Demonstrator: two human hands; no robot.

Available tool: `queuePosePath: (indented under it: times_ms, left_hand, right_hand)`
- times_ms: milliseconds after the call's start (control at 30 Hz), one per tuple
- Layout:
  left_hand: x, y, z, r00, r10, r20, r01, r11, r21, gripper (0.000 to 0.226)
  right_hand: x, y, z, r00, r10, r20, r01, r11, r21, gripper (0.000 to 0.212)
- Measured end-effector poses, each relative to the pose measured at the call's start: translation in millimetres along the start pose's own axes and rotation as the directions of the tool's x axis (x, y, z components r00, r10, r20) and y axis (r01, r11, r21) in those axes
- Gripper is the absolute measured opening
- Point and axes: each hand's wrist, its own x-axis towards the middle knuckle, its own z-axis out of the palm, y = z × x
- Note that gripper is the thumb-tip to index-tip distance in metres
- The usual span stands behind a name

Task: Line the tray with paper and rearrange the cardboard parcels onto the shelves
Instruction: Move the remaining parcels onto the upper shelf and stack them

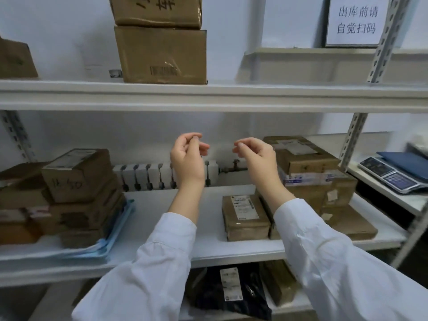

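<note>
Both of my hands are raised in front of the middle shelf [203, 242], above its bare centre. My left hand [188, 158] and my right hand [257, 158] have loosely curled fingers and hold nothing. A small flat cardboard parcel [245, 216] with a white label lies on the shelf below my right wrist. A stack of cardboard parcels [310, 177] stands to its right. Another stack of parcels [78, 193] sits on the left, on top of blue paper sheets [111, 239].
Two large cardboard boxes [159, 40] are stacked on the upper shelf [278, 96], another box [16, 59] at far left. A black bag [231, 290] and a parcel lie on the lower shelf. A scale [391, 174] sits on a table at right. A sign [356, 19] hangs above.
</note>
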Motion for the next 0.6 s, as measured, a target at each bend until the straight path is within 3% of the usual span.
queuePosePath:
  times_ms: [167, 333, 433, 533, 600]
  left_hand:
    - [-9, -38, 15, 0.922, -0.386, -0.039, 0.383, 0.922, -0.057, 0.026]
    - [-26, -91, 16, 0.706, -0.707, -0.034, 0.707, 0.707, -0.019, 0.017]
    - [-40, -120, 16, 0.584, -0.811, -0.043, 0.812, 0.582, 0.054, 0.021]
    - [-52, -136, 21, 0.509, -0.857, -0.075, 0.86, 0.504, 0.083, 0.039]
    - [-60, -143, 26, 0.47, -0.88, -0.068, 0.881, 0.463, 0.097, 0.037]
  right_hand:
    - [-2, 40, -2, 0.943, 0.307, 0.126, -0.292, 0.949, -0.121, 0.026]
    - [-12, 99, -8, 0.771, 0.613, 0.171, -0.588, 0.789, -0.18, 0.055]
    - [-20, 138, -13, 0.657, 0.738, 0.154, -0.699, 0.673, -0.243, 0.064]
    - [-24, 173, -14, 0.571, 0.81, 0.133, -0.766, 0.584, -0.27, 0.077]
    - [-27, 186, -14, 0.533, 0.838, 0.117, -0.795, 0.544, -0.268, 0.078]
